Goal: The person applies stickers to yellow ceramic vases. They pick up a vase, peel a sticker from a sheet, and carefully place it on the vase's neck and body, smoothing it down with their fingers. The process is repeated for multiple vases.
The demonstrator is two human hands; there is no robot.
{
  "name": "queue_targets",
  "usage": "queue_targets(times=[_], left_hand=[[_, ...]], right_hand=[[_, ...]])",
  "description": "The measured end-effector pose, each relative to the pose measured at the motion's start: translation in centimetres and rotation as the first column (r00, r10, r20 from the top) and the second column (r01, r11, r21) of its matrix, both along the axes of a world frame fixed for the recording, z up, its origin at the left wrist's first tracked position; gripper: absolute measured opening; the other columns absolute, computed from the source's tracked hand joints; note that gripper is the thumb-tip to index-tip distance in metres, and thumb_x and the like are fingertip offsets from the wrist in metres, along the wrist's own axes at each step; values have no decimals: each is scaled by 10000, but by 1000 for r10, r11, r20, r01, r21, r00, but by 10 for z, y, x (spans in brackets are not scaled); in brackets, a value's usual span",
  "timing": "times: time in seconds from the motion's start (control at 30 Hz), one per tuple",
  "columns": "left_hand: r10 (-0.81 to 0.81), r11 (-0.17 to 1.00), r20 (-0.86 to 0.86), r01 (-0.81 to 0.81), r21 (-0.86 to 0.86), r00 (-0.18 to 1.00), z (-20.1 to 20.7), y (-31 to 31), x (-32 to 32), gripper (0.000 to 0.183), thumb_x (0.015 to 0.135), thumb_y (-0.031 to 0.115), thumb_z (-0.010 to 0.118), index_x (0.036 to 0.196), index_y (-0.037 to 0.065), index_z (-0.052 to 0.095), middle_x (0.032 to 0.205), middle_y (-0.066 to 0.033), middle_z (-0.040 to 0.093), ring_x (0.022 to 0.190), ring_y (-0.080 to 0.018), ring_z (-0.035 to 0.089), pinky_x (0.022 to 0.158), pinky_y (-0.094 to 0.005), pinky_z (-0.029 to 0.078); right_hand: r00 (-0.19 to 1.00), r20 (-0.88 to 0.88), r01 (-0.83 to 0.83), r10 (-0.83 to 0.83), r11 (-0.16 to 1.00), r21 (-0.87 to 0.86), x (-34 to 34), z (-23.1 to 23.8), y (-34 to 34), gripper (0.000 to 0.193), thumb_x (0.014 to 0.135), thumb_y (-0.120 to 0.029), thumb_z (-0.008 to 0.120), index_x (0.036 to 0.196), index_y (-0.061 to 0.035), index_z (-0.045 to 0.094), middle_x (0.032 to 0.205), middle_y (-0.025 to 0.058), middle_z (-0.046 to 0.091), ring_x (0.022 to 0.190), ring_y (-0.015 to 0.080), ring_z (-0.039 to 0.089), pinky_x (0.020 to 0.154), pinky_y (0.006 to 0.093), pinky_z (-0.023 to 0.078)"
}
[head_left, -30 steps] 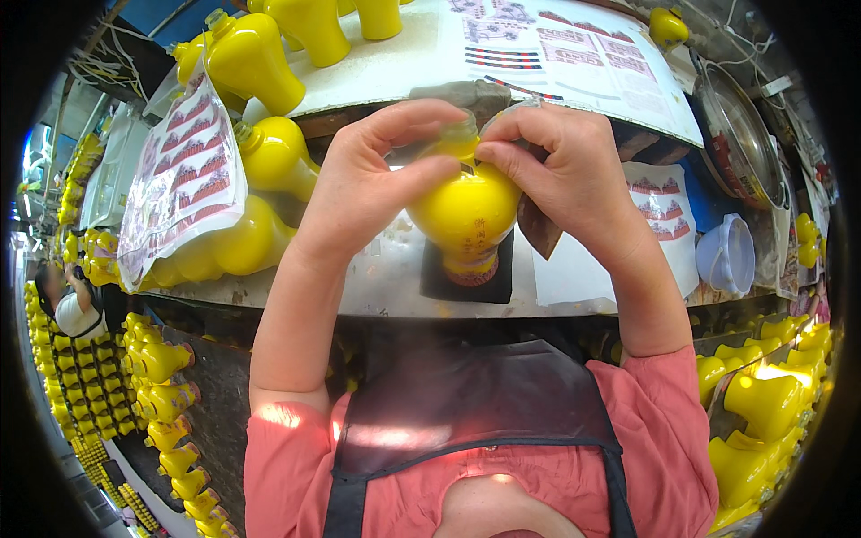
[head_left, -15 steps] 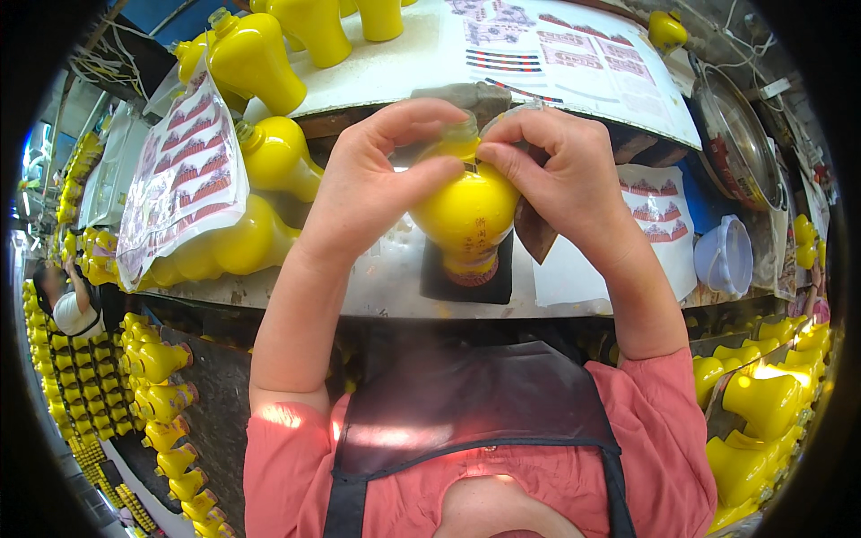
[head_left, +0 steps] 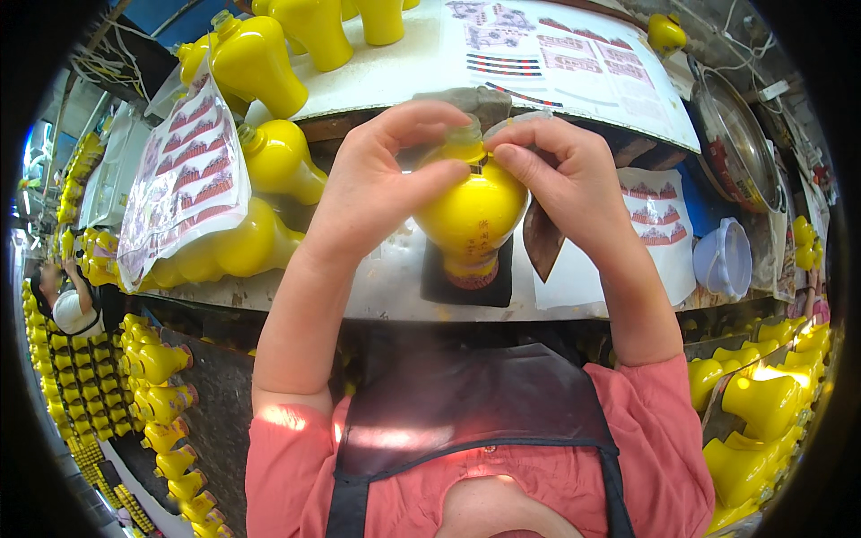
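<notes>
A glossy yellow bottle (head_left: pixel 473 208) with a clear threaded neck stands in front of me, with small dark lettering down its body and a patterned band round its foot. My left hand (head_left: pixel 381 175) curls about its neck and shoulder, thumb pressed to the yellow surface. At the other side of the neck, my right hand (head_left: pixel 565 170) is closed, thumb and forefinger pinched against the neck's base. A narrow dark strip shows there between the two thumbs; what the right fingertips hold is too small to make out. Under the bottle lies a black pad (head_left: pixel 496 285).
Printed decal sheets lie left (head_left: pixel 190 175), right (head_left: pixel 659 206) and on a raised white board (head_left: pixel 421 76). A brown pointed piece (head_left: pixel 541 242) hangs beside my right hand. Yellow bottles (head_left: pixel 278 152) crowd the left; a translucent bucket (head_left: pixel 723 258) stands right. Another person (head_left: pixel 72 305) is far left.
My right hand has shifted slightly right along the neck, its fingertips still pinched. The bottle has moved slightly right with its lettering turned a little. The left hand stays around the neck.
</notes>
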State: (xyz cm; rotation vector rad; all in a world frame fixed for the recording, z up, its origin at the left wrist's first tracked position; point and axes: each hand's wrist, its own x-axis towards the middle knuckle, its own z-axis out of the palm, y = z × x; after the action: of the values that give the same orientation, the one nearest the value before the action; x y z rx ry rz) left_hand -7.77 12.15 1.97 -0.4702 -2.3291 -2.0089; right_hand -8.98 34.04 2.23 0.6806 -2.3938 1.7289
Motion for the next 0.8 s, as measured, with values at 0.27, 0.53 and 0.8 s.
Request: queue_targets(times=[0.27,0.53,0.8], left_hand=[[105,986,-86,-115,-121,991,5,13,8,355,823,37,788,1157,29,667,1134,-19,685,1071,-135,615,1009,-296,481],[250,919,-319,-328,-219,914,-7,28,9,343,802,114,788,1112,52,656,1049,-67,715,964,-249,683,887,-358,535],[164,946,-370,-252,-205,915,-9,24,12,371,811,143,753,1152,36,652,1076,-151,722,1012,-309,698,912,-395,540]], right_hand=[[991,19,130,-130,992,3,15,-17,-3,177,950,-96,663,1045,-2,779,922,159,748,820,221,697,763,321,541],[984,-29,174,-175,984,-42,22,-18,-7,178,943,-94,674,1046,-7,790,925,161,767,818,224,695,763,328,545],[986,-63,152,-155,987,-47,20,-19,-5,191,948,-103,666,1055,-5,789,940,165,774,816,230,694,763,332,543]])
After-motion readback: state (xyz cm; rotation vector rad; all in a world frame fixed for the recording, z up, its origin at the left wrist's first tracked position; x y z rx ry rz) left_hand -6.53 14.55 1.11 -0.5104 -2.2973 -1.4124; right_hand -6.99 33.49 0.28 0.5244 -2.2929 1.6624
